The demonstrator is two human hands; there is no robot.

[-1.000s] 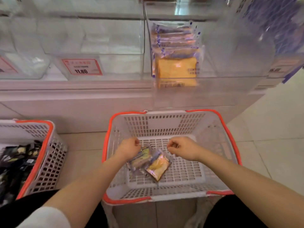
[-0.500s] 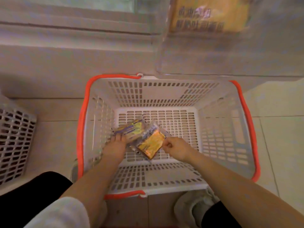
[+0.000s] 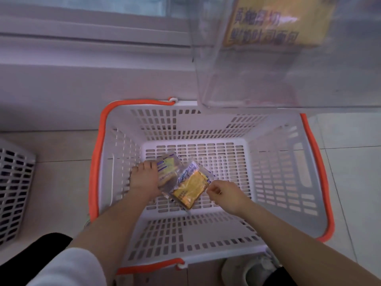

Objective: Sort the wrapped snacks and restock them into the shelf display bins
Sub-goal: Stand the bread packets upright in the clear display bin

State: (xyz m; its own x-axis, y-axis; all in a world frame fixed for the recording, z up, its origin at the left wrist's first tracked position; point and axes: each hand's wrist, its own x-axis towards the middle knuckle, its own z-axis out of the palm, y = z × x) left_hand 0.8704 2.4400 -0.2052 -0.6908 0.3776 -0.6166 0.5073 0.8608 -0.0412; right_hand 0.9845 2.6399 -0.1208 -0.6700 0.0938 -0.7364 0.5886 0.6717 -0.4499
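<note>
Two clear-wrapped yellow snack packets lie low in the white basket with an orange rim (image 3: 97, 162). My left hand (image 3: 145, 179) grips the left packet (image 3: 168, 169) by its left edge, close to the basket's left wall. My right hand (image 3: 225, 195) pinches the right edge of the right packet (image 3: 190, 187), which overlaps the left one. Both packets sit at or just above the slotted basket floor; I cannot tell whether they touch it. A clear display bin (image 3: 268, 85) juts out above the basket's far right corner, with a yellow packet (image 3: 274, 21) inside.
A second white slotted basket (image 3: 14, 193) stands on the tiled floor at the left. The shelf's white base (image 3: 82, 89) runs along behind the baskets. A pale shoe (image 3: 247, 269) shows below the basket's near edge.
The view has tilted down from the shelf onto the basket. Both hands have sunk deeper into the basket with the two packets still in them.
</note>
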